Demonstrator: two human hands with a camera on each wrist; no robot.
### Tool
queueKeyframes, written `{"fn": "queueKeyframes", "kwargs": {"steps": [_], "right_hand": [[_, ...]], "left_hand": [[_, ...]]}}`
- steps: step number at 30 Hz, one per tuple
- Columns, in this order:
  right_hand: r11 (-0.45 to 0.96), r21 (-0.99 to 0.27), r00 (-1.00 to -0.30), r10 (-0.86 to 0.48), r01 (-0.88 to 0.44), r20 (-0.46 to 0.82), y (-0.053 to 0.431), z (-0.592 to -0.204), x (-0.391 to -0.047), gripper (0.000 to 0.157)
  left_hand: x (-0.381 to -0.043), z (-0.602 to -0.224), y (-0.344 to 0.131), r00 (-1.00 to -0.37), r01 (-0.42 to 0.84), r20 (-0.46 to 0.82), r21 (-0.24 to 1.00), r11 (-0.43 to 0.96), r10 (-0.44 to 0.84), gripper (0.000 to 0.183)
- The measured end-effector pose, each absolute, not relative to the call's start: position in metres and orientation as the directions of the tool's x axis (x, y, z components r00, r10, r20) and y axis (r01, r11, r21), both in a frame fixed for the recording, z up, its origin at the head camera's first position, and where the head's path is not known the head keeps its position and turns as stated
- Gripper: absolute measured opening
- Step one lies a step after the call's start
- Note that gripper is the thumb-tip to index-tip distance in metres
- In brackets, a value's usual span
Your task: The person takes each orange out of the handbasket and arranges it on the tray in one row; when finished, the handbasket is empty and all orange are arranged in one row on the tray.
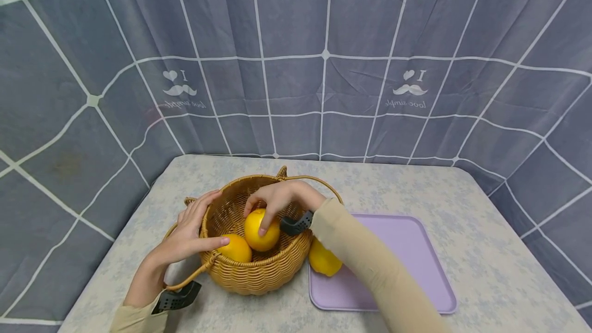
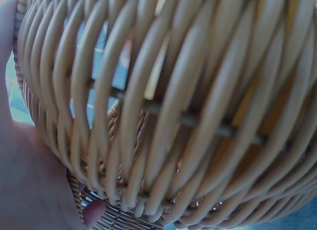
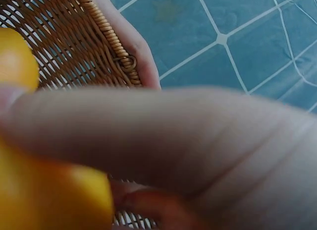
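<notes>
The table (image 1: 485, 235) runs back to a gray, white-lined curtain (image 1: 296, 86), and I count open room between its far edge and the basket (image 1: 254, 279), plus a wide strip right of the tray (image 1: 409, 251). The tray's raised lilac edge shows at its right end, while the right sleeve (image 1: 374, 266) crosses its middle. Inside the woven rim my space is tighter: the right hand (image 1: 277, 199) reaches in, thumb and fingers curled around an orange (image 1: 256, 236), spread only as wide as the fruit. That orange is near the middle of the basket, beside a second orange (image 1: 237, 251) by the near left wall; whether it touches the bottom I cannot tell. It is round, smooth and deep yellow, with a soft shine. The left hand (image 1: 188, 238) grips the basket's left rim, fingers along the outside, thumb hooked inward; I cannot tell if that thumb touches the second orange. A lemon (image 1: 325, 258) lies at the tray's left end, just beside the basket, partly hidden by the right sleeve.
</notes>
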State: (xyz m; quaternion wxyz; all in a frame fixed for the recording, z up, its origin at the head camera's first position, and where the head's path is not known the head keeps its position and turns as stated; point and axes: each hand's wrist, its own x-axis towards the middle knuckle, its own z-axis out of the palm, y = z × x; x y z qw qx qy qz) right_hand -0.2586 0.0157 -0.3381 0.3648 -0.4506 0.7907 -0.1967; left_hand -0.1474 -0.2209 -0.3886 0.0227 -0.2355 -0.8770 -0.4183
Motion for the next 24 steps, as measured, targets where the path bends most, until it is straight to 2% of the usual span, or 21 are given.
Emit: {"fn": "queueKeyframes", "kwargs": {"steps": [5, 12, 17, 24], "right_hand": [[0.467, -0.698, -0.358, -0.881, -0.543, -0.310, 0.023, -0.327, -0.255, 0.058], [0.410, -0.755, -0.445, -0.878, -0.512, -0.176, 0.040, -0.317, -0.246, 0.059], [0.293, -0.817, -0.453, -0.890, -0.497, -0.044, 0.058, -0.310, -0.239, 0.057], [0.254, -0.813, -0.531, -0.843, -0.524, 0.080, 0.087, -0.307, -0.222, 0.058]], "left_hand": [[-0.147, -0.389, -0.221, -0.892, 0.421, 0.226, 0.731, 0.536, 0.392, 0.090], [-0.146, -0.387, -0.220, -0.890, 0.424, 0.225, 0.730, 0.536, 0.397, 0.091], [-0.145, -0.386, -0.219, -0.886, 0.432, 0.233, 0.731, 0.528, 0.402, 0.091], [-0.145, -0.386, -0.219, -0.882, 0.443, 0.246, 0.725, 0.528, 0.402, 0.090]]}}
